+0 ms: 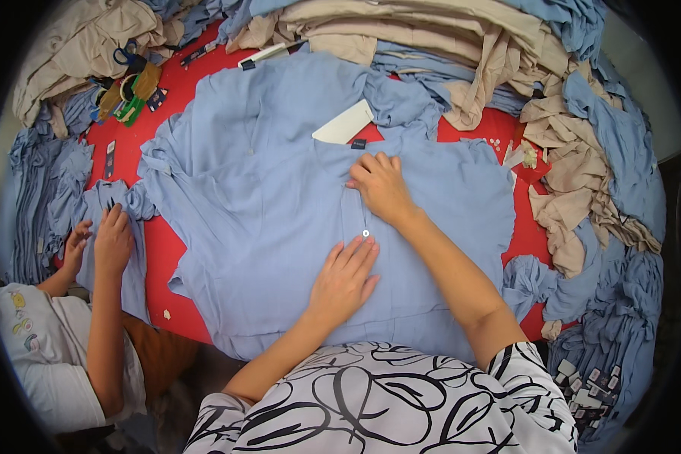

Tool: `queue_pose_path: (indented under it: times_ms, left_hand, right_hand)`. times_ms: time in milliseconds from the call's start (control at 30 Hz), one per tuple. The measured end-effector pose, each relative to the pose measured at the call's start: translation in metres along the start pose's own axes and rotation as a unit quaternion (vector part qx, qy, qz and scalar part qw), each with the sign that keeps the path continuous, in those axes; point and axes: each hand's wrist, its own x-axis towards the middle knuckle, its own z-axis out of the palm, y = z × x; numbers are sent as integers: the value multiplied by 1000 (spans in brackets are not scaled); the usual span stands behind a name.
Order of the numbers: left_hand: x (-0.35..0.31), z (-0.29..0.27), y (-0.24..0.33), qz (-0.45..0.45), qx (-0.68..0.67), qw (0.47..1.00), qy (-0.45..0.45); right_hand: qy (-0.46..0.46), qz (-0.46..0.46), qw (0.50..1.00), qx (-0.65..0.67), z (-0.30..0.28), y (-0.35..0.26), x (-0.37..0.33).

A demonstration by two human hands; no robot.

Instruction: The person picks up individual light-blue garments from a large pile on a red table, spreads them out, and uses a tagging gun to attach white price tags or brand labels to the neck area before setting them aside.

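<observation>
A light blue shirt [272,227] lies spread before me, its neckline with a dark label [359,144] pointing away. My right hand [384,188] is closed near the neckline, fingers bent and thumb pinching the cloth at the top of the front opening. Below it my left hand [342,281] rests flat on the front, fingers stretched out. Just past its fingertips sits a small round white button [365,234]. Behind the neckline, a white card [343,122] lies on another blue garment [280,94].
Beige and blue garments [461,30] are heaped along the far side of the red table [185,257] and down the right. Tape rolls [132,94] and scissors [125,53] lie at the far left. A co-worker's hands [113,234] handle blue cloth at left. Tags [586,390] lie at lower right.
</observation>
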Motion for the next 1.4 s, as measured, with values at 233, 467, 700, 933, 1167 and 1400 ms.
queue_pose_path:
  times_ms: [233, 467, 700, 933, 1167, 1400]
  left_hand:
    - [3, -6, -1, 19, 13, 1000, 18]
    - [-68, -86, -26, -161, 15, 977, 137]
    - [-156, -139, -35, -457, 9, 879, 137]
    - [-158, -153, -32, -438, 49, 898, 22]
    - [-152, -182, -39, -435, -305, 818, 221]
    - [-144, -218, -36, -369, -361, 800, 306]
  right_hand:
    - [-32, 154, 979, 131, -40, 3, 13]
    - [-26, 295, 947, 122, -190, -3, -91]
    - [-166, 504, 846, -46, -265, -20, -222]
    - [-211, 473, 850, -94, -246, -21, -228]
    - [115, 491, 800, 324, -266, -10, -176]
    - [154, 418, 806, 390, -293, -16, -136]
